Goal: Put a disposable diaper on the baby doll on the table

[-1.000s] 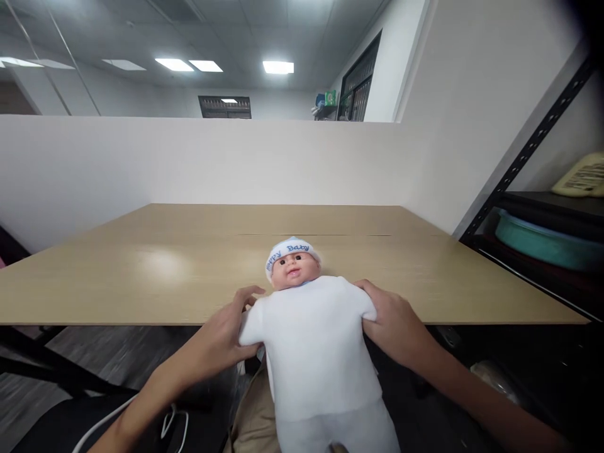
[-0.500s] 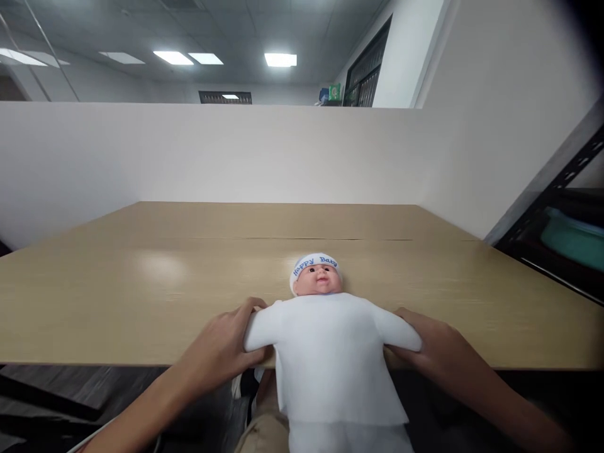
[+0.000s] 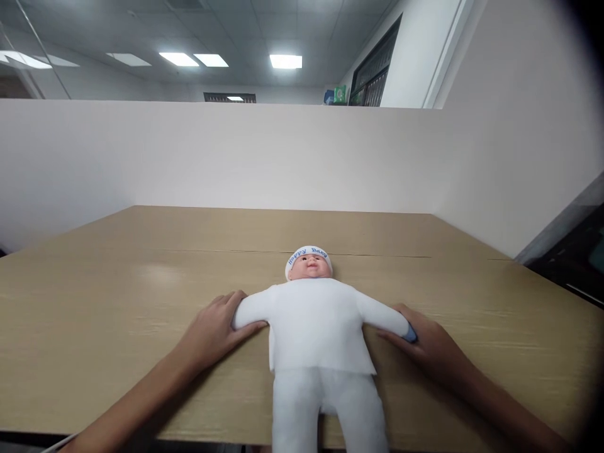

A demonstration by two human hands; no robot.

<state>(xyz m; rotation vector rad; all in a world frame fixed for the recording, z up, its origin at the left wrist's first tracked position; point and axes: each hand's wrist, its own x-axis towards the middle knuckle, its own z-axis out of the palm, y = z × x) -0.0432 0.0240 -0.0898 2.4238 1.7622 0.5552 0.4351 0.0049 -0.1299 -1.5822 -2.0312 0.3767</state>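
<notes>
Your desk (image 3: pixel 141 296), light wood w/ a seam running across its far half, fills the lower frame; a white partition (image 3: pixel 189 157) stands right behind it, and a dark rack (image 3: pixel 573 251) edges in at far right. Ceiling lights (image 3: pixel 285 61) glow above the partition.

On the desk lies the doll (image 3: pixel 318 327), face up, head toward the partition, legs trailing off the near edge toward you. It wears an all-white suit, arms spread to both sides, and a white cap (image 3: pixel 307 253) w/ blue lettering (reads "Happy Baby").

Your hands sit well apart, one at each end of the doll's arms. Your left hand (image 3: pixel 212 330) rests on the desk, fingers curled round the end of the doll's sleeve on that side, thumb under it. Your right hand (image 3: pixel 427 343) lies flat at the other sleeve end, fingers touching it; whether they grip or just press there, can't tell. A small blue bit (image 3: pixel 411 333) shows at that sleeve's tip, just against your right fingers.
</notes>
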